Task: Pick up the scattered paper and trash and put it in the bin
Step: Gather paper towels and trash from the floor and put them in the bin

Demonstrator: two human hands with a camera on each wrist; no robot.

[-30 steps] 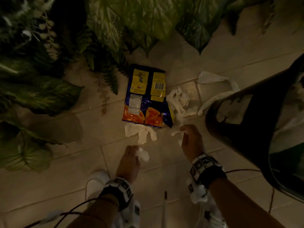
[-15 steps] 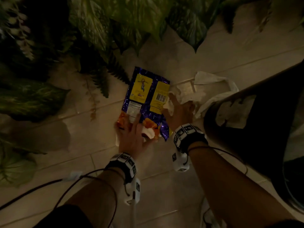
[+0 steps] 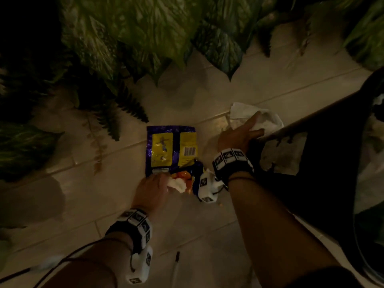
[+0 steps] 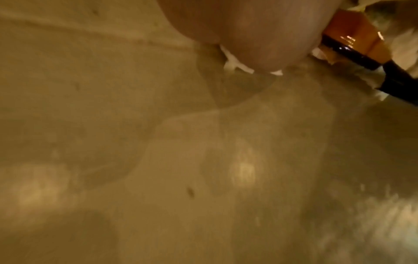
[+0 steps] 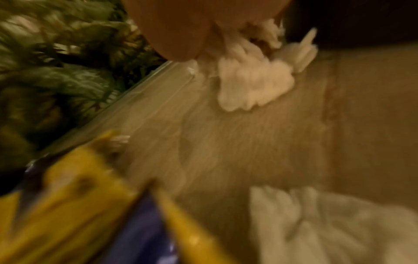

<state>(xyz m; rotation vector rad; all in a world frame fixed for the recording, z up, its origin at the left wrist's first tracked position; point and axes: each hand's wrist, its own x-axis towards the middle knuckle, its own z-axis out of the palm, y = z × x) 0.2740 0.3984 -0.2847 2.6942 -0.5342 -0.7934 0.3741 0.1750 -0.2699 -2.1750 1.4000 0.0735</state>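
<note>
A purple and yellow chip bag (image 3: pixel 170 150) lies flat on the tiled floor. My left hand (image 3: pixel 153 188) is at its near edge, fingers curled around a crumpled white tissue (image 3: pixel 176 185); the left wrist view shows only the palm (image 4: pixel 237 26), paper scraps and the bag's edge (image 4: pixel 353 44). My right hand (image 3: pixel 241 134) reaches onto a larger white paper (image 3: pixel 255 119) beside the black bin (image 3: pixel 311 173). In the blurred right wrist view, a wad of white tissue (image 5: pixel 248 80) hangs from that hand's grip, with the chip bag (image 5: pixel 79 205) at lower left.
Large green plant leaves (image 3: pixel 145 38) overhang the floor at the back and left. The bin fills the right side, close against my right forearm. A thin dark stick (image 3: pixel 177 258) lies on the tiles between my arms. Another white paper (image 5: pixel 328 223) lies below the right hand.
My right hand has moved from the crumpled paper beside the bag out to the farther white paper by the bin. My left hand has slid to the bag's near edge, tissue still in it.
</note>
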